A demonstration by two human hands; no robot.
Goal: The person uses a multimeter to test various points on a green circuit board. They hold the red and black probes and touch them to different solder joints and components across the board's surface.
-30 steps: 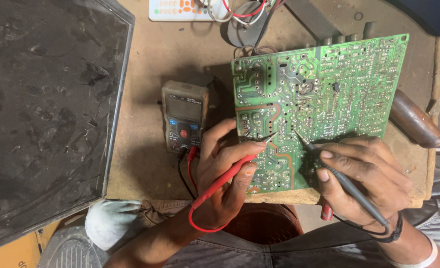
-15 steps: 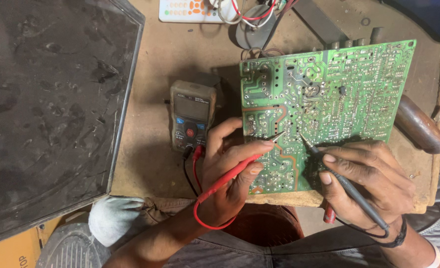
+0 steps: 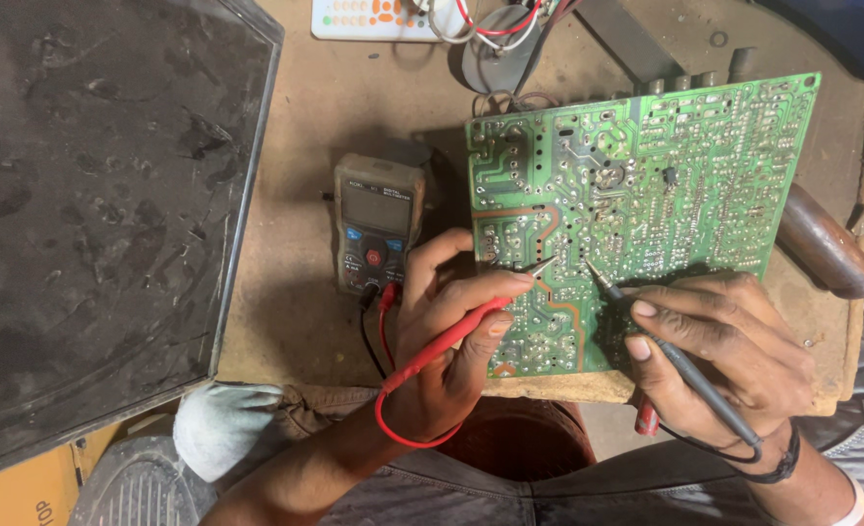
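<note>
Probing: two hands hold meter leads to the solder side of a green board (image 3: 646, 195), centre right of the frame.
Left hand (image 3: 447, 356): fingers pinched round the red probe (image 3: 451, 336); its tip rests on the board at lower centre.
Right hand (image 3: 719, 356): fingers pinched round the black probe (image 3: 685, 365); its tip touches the board just right of the red tip.
Board: lies flat, solder joints up, on a brown bench (image 3: 305, 321), its lower edge near the bench edge.
Meter (image 3: 377, 224): left of the board, face up; both leads plug in at its bottom; screen reading too small to tell.
Progress: both tips are set on joints close together, so a reading looks under way; most of the board's joints lie beyond the tips.
Upper frame: white remote (image 3: 369, 18) and a tangle of wires (image 3: 490, 24) at top centre.
Left frame: large dark dusty panel (image 3: 91, 214).
Right edge: brown handle (image 3: 826, 255), touching the board's right corner or just beside it, cannot tell.
Wrist: dark band (image 3: 778, 466) on the right arm.
</note>
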